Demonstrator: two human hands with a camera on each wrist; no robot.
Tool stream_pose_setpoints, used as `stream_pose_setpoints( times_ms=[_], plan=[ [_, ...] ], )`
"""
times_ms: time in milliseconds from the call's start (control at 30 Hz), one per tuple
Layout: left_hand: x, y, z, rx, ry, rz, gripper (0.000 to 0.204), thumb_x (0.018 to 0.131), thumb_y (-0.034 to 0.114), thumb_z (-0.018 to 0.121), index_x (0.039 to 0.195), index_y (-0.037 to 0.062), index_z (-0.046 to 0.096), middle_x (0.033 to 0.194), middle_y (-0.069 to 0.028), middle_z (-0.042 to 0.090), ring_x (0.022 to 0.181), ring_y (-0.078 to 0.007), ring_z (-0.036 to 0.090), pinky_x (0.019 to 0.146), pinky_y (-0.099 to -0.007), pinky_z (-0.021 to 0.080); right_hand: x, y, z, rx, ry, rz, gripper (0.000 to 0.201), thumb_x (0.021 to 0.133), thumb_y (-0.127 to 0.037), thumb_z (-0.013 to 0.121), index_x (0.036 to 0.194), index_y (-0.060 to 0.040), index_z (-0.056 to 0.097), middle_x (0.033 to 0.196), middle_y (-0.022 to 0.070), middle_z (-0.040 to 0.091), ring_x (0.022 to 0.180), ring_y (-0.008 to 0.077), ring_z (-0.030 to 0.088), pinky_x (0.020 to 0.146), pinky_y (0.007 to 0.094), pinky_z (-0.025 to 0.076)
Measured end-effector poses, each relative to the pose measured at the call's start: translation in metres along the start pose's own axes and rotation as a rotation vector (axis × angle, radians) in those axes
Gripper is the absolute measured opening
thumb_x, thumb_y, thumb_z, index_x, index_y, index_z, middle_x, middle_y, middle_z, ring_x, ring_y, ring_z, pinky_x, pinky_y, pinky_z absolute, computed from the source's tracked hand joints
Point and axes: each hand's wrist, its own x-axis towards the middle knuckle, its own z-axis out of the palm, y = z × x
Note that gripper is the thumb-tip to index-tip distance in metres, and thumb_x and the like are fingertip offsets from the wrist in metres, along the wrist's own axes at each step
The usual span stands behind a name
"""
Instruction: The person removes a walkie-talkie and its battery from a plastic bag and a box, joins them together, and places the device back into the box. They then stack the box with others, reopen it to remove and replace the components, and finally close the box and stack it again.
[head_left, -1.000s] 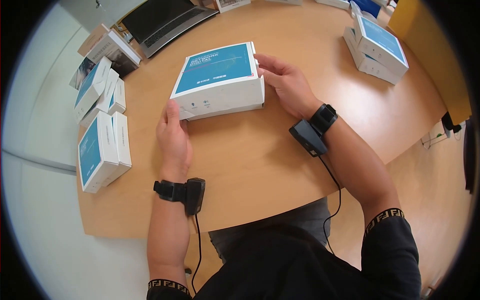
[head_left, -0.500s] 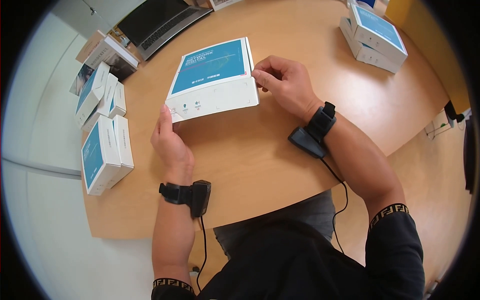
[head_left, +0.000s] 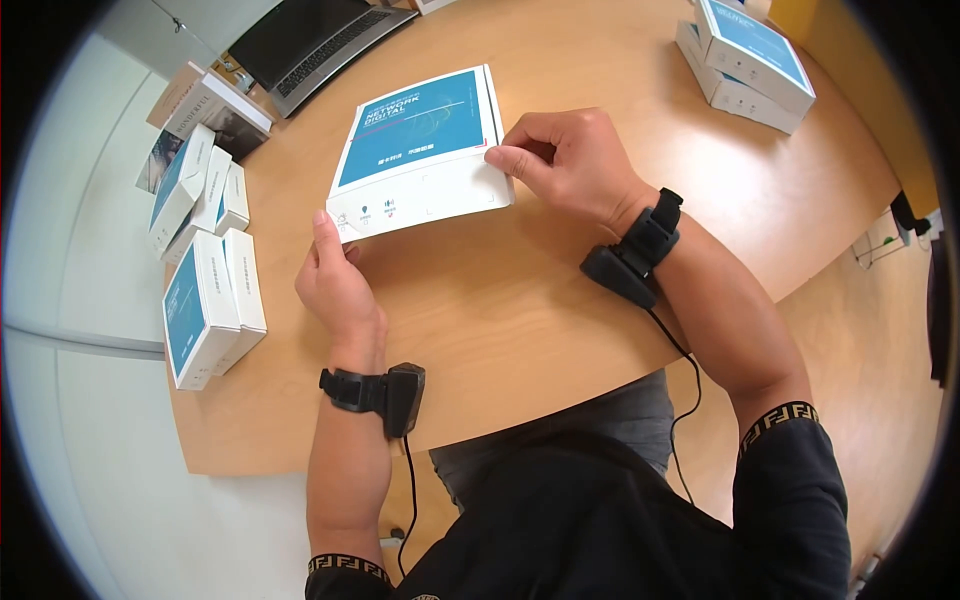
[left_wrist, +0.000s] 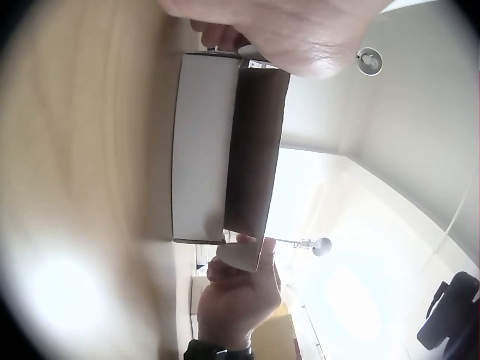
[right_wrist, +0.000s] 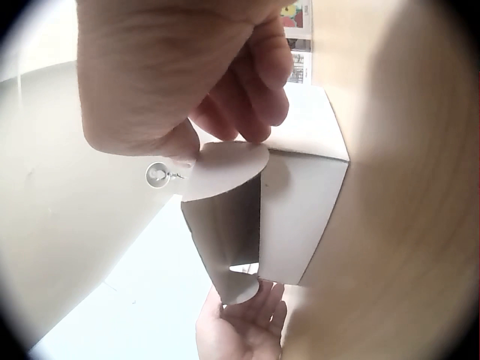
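A white cardboard box (head_left: 420, 130) with a blue printed top lies on the table in front of me. Its lid's front flap (head_left: 450, 195) stands out from the box front. At the flap's left corner my left hand (head_left: 340, 285) holds on, thumb on top. My right hand (head_left: 590, 165) pinches the right corner between thumb and curled fingers. In the left wrist view, a gap shows the flap's dark inner face (left_wrist: 259, 150) above the white front wall (left_wrist: 202, 150). A rounded side tab (right_wrist: 229, 169) sits beside my right fingertips in the right wrist view.
On the table's left, several similar boxes (head_left: 200, 310) stand on edge, near upright books (head_left: 215, 115). An open laptop (head_left: 315, 50) is at the back left. Two stacked boxes (head_left: 755, 60) lie at the back right, beside a yellow panel (head_left: 850, 90).
The lid's front flap has swung up and outward from the box front. My right hand has shifted from the box's right side to the flap's right corner; my left hand keeps the left corner.
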Motion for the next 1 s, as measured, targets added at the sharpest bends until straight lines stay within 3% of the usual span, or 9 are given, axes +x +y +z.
stream_pose_setpoints(
  times_ms=[100, 167, 367, 500, 567, 867, 933, 967, 1000],
  plan=[
    [-0.003, 0.004, 0.002, 0.019, 0.020, 0.032, 0.045, 0.104, 0.039, 0.056, 0.105, -0.0022, 0.072, 0.099, -0.0039, 0.070, 0.088, -0.0105, 0.056, 0.080, -0.0290, 0.043, 0.000, -0.003, 0.000, -0.018, -0.003, 0.004, 0.030, 0.087, -0.032, 0.077, 0.080, -0.0030, 0.076, 0.067, 0.0111, 0.070, 0.058, 0.0222, 0.065, 0.058, 0.0312, 0.053],
    [-0.003, 0.003, 0.002, 0.020, 0.016, 0.039, 0.044, 0.104, 0.039, 0.056, 0.104, -0.0015, 0.072, 0.098, -0.0038, 0.070, 0.088, -0.0106, 0.056, 0.080, -0.0293, 0.043, 0.000, -0.006, -0.003, -0.056, -0.060, 0.023, 0.028, 0.090, -0.027, 0.076, 0.085, 0.0005, 0.076, 0.064, 0.0060, 0.068, 0.055, 0.0100, 0.057, 0.054, 0.0258, 0.045],
    [-0.001, -0.001, -0.001, 0.012, -0.019, 0.048, 0.039, 0.104, 0.036, 0.055, 0.106, 0.0003, 0.070, 0.100, -0.0039, 0.070, 0.090, -0.0112, 0.059, 0.080, -0.0284, 0.045, 0.003, -0.007, -0.002, 0.126, -0.143, 0.240, 0.030, 0.091, -0.026, 0.074, 0.083, 0.0035, 0.075, 0.067, 0.0070, 0.070, 0.056, 0.0098, 0.060, 0.054, 0.0251, 0.046],
    [0.002, -0.006, -0.001, -0.015, -0.037, 0.027, 0.034, 0.105, 0.032, 0.055, 0.110, 0.0009, 0.069, 0.103, -0.0046, 0.070, 0.091, -0.0121, 0.061, 0.080, -0.0284, 0.047, 0.002, -0.003, 0.000, 0.071, -0.130, 0.181, 0.029, 0.091, -0.024, 0.073, 0.084, 0.0042, 0.075, 0.068, 0.0074, 0.071, 0.058, 0.0098, 0.061, 0.054, 0.0248, 0.047],
    [0.002, -0.007, -0.001, -0.019, -0.033, 0.016, 0.033, 0.104, 0.030, 0.056, 0.111, 0.0006, 0.069, 0.103, -0.0047, 0.070, 0.090, -0.0122, 0.061, 0.080, -0.0284, 0.047, 0.002, -0.003, 0.001, 0.101, -0.117, 0.208, 0.029, 0.087, -0.027, 0.075, 0.086, 0.0024, 0.075, 0.071, 0.0133, 0.070, 0.062, 0.0203, 0.064, 0.061, 0.0322, 0.051],
    [0.002, -0.011, -0.007, 0.052, -0.025, 0.060, 0.033, 0.098, 0.026, 0.066, 0.106, -0.0052, 0.072, 0.099, -0.0047, 0.070, 0.083, -0.0115, 0.059, 0.074, -0.0271, 0.047, 0.003, 0.002, 0.003, 0.069, -0.096, 0.203, 0.023, 0.087, -0.021, 0.075, 0.091, 0.0015, 0.074, 0.070, 0.0105, 0.070, 0.062, 0.0150, 0.063, 0.060, 0.0295, 0.050],
    [-0.004, -0.003, -0.004, 0.068, -0.138, 0.078, 0.033, 0.096, 0.025, 0.068, 0.111, -0.0040, 0.071, 0.096, -0.0048, 0.070, 0.084, -0.0111, 0.060, 0.074, -0.0263, 0.047, 0.006, 0.006, 0.000, 0.038, -0.086, 0.193, 0.021, 0.088, -0.020, 0.075, 0.091, 0.0014, 0.074, 0.069, 0.0097, 0.069, 0.062, 0.0137, 0.063, 0.060, 0.0288, 0.050],
    [-0.004, -0.002, -0.006, 0.077, -0.198, 0.052, 0.036, 0.094, 0.024, 0.070, 0.118, -0.0033, 0.069, 0.103, -0.0061, 0.070, 0.089, -0.0127, 0.064, 0.077, -0.0267, 0.050, 0.007, 0.009, -0.001, 0.007, -0.024, 0.202, 0.021, 0.089, -0.019, 0.074, 0.092, 0.0014, 0.074, 0.070, 0.0094, 0.070, 0.063, 0.0136, 0.063, 0.062, 0.0286, 0.051],
    [-0.004, -0.003, -0.006, 0.061, -0.172, 0.052, 0.036, 0.094, 0.024, 0.070, 0.118, -0.0033, 0.069, 0.103, -0.0061, 0.070, 0.089, -0.0127, 0.064, 0.077, -0.0267, 0.050, 0.008, 0.011, -0.001, -0.024, 0.035, 0.210, 0.021, 0.090, -0.019, 0.073, 0.093, 0.0014, 0.074, 0.072, 0.0091, 0.070, 0.065, 0.0134, 0.063, 0.063, 0.0284, 0.051]
  ],
)
